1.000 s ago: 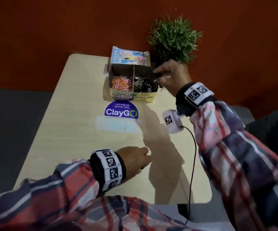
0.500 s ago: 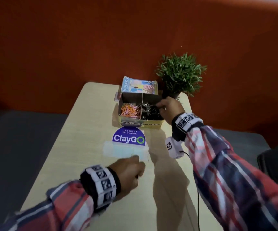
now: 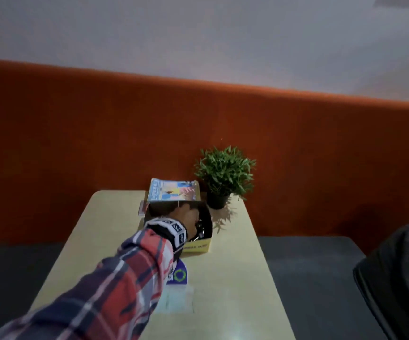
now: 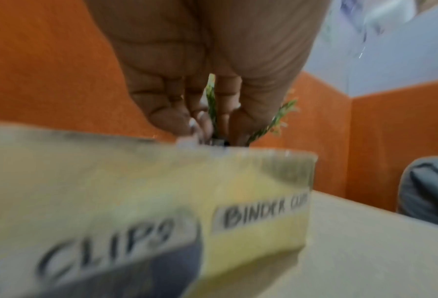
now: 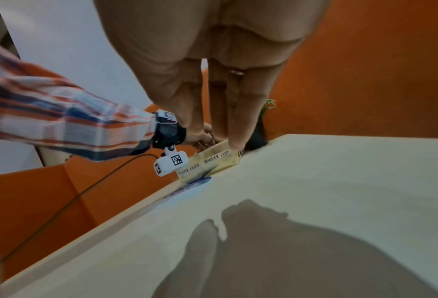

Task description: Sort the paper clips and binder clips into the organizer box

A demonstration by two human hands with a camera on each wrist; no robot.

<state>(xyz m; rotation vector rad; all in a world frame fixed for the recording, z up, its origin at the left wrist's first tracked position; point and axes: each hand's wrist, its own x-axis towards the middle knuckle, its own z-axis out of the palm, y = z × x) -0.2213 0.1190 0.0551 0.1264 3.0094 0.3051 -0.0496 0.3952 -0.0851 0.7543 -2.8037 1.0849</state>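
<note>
The yellow organizer box [image 3: 197, 246] stands at the far middle of the table, labelled "PAPER CLIPS" and "BINDER CLIPS" [image 5: 212, 161]. My left hand [image 3: 186, 215] reaches over its rim near the divider, fingertips [image 4: 200, 129] bunched downward on a small dark thing, apparently a binder clip, though it is blurred. Black binder clips [image 3: 202, 229] lie in the right compartment. My arm hides the paper-clip side. My right hand [image 5: 220, 113] hovers over the near part of the table, fingers straight and holding nothing; the head view does not show it.
A potted green plant [image 3: 225, 173] stands right behind the box and a blue booklet [image 3: 174, 191] leans against its back. A purple ClayGo sticker [image 3: 179, 276] marks the table [image 3: 235, 278]. An orange partition runs behind; a dark bag [image 3: 395, 278] sits at right.
My left hand left the near table and reached forward into the box. My right hand pulled back from the box and out of the head view. The head camera tilted upward.
</note>
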